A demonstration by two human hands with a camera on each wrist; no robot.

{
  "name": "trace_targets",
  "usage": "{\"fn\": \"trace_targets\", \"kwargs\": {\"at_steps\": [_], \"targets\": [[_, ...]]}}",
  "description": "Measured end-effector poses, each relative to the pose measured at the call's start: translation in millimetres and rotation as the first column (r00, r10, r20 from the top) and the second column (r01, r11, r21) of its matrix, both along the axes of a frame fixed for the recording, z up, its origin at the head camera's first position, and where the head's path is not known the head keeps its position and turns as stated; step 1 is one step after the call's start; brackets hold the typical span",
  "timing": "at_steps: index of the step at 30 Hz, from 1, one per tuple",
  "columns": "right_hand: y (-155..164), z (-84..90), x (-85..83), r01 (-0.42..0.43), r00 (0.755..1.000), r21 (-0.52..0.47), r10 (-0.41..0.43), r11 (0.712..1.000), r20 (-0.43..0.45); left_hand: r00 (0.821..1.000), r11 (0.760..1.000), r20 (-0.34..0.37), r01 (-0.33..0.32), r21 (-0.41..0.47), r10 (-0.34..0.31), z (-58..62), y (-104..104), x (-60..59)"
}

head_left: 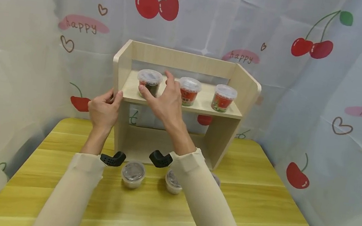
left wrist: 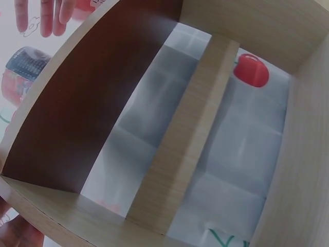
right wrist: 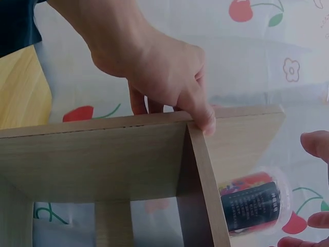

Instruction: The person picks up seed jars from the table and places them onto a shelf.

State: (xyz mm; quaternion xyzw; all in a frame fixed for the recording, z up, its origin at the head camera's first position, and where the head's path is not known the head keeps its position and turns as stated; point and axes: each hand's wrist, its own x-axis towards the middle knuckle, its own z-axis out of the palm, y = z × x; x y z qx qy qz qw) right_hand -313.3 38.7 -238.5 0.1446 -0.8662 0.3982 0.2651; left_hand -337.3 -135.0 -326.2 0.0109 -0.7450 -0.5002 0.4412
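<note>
My left hand [head_left: 104, 111] grips the left side panel of a small two-tier wooden shelf [head_left: 181, 108], its thumb at the upper board's front edge in the right wrist view. My right hand [head_left: 168, 102] reaches over the upper board with fingers spread and thumb in front of the leftmost plastic tub [head_left: 150, 76]. That tub stands upright, with a clear lid and a dark label. In the right wrist view the fingers [right wrist: 317, 144] stay apart from the tub [right wrist: 252, 203]. A second tub [head_left: 189, 91], red-labelled and partly behind the right hand, stands mid-board; a third tub [head_left: 224, 97] is farther right.
Below the upper board is an open lower compartment [head_left: 150, 143]. On the yellow wood-grain table [head_left: 140, 221], in front of the shelf, stand a lidded tub [head_left: 133, 175], another tub [head_left: 173, 183] and one mostly hidden by the right sleeve. A patterned curtain [head_left: 198, 28] hangs close behind.
</note>
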Motion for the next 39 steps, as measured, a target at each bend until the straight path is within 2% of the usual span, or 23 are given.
{"fn": "trace_targets", "kwargs": {"at_steps": [8,16,24,39], "targets": [[6.1,-4.3,18.5,-0.049,0.999,-0.018,0.049,0.999,0.004,1.0,1.0,-0.003,-0.005,0.011,0.005,-0.2,-0.1,-2.0],[15.6,-14.5,30.7,-0.106,0.992,-0.068,0.101,0.992,-0.075,1.0,1.0,-0.008,-0.014,0.018,0.014,1.3,2.3,-4.3],[32.1,-29.1,44.6,-0.114,0.989,-0.11,0.102,0.987,-0.107,1.0,0.999,-0.013,-0.014,0.036,0.014,1.9,0.5,-2.8],[65.7,-56.1,54.5,-0.101,0.98,-0.147,0.072,0.984,-0.186,1.0,0.998,-0.002,-0.019,0.061,0.02,0.1,0.7,-5.0]]}}
